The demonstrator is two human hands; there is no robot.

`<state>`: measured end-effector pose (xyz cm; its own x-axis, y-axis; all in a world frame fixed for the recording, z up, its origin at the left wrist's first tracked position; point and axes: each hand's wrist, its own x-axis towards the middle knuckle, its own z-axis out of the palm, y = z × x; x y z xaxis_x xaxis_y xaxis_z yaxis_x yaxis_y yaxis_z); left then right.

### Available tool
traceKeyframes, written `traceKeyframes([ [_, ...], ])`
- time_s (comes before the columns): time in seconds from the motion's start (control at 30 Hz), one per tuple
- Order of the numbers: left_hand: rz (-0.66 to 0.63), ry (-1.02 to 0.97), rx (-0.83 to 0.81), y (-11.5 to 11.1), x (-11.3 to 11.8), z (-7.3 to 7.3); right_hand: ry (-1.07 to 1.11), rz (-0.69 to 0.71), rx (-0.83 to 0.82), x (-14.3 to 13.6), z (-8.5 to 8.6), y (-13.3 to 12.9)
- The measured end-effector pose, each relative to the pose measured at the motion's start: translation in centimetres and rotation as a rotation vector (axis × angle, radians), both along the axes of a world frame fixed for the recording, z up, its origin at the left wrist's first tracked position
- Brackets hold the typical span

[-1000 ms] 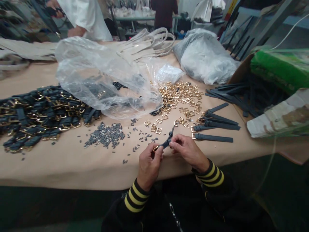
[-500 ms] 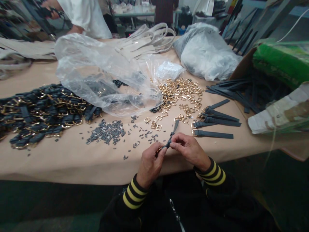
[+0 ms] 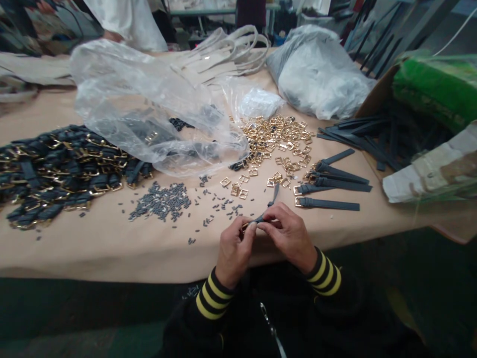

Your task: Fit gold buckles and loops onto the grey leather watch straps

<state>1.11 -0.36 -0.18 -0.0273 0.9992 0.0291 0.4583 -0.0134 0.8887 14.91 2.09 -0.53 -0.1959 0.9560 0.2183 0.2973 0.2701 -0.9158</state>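
A dark grey buckle strap (image 3: 274, 195) is held between my two hands above the table's front edge, its free end pointing away from me. My left hand (image 3: 235, 248) pinches the buckle end, where a bit of gold metal shows between the fingers. With thumb and forefinger, my right hand (image 3: 289, 232) grips the same strap just beside the left fingertips. The fingers hide most of that end. Close by on the right lie several straps with gold buckles (image 3: 328, 204). Loose gold buckles (image 3: 276, 139) and small dark grey loops (image 3: 162, 201) are scattered beyond and to the left.
A large heap of buckled straps (image 3: 55, 174) covers the left side. Clear plastic bags (image 3: 149, 99) lie mid-table, with a stuffed bag (image 3: 320, 74) behind. At right, a box (image 3: 421, 174) spills plain straps. Pale straps (image 3: 223, 54) and a person in white (image 3: 126, 22) are at the back.
My right hand has moved slightly left and closer to my left hand along the strap. The strap's free end stands a little more upright. The camera view has shifted slightly.
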Motion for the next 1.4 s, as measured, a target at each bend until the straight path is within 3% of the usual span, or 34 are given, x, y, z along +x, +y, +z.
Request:
traceKeyframes([
  [0.1, 0.064, -0.107, -0.027, -0.1, 0.2, -0.1, 0.068, -0.074, 0.07, -0.6, -0.1, -0.5],
  [0.27, 0.098, -0.175, -0.024, -0.1, 0.6, 0.2, 0.132, -0.089, 0.018, -0.6, 0.0, -0.7],
  [0.43, 0.15, -0.298, -0.032, -0.1, 1.4, -0.5, -0.019, -0.204, 0.215, -1.0, -1.0, -1.3],
  [0.6, 0.189, -0.415, -0.073, -0.1, 1.6, -1.6, -0.127, -0.171, 0.323, -1.5, -1.9, -2.0],
  [0.73, 0.221, -0.379, -0.066, 0.2, 1.2, -1.8, -0.209, -0.141, 0.327, -2.1, -1.8, -2.8],
  [0.83, 0.234, -0.323, -0.071, 0.3, 0.6, -1.7, -0.193, -0.083, 0.243, -2.1, -1.5, -3.0],
  [0.97, 0.046, -0.289, -0.109, 0.2, -0.6, -1.4, -0.031, -0.066, -0.008, -0.7, -0.6, -1.6],
  [1.17, -0.108, -0.158, -0.138, -0.3, -1.4, -0.2, 0.08, 0.201, -0.318, 1.5, 0.2, 1.0],
  [1.27, -0.128, -0.02, -0.072, -0.4, -1.3, 0.3, 0.113, 0.281, -0.37, 1.5, 0.3, 1.2],
  [1.4, -0.134, 0.045, -0.01, -0.5, -1.1, 0.4, 0.134, 0.28, -0.37, 1.1, 0.2, 0.9],
])
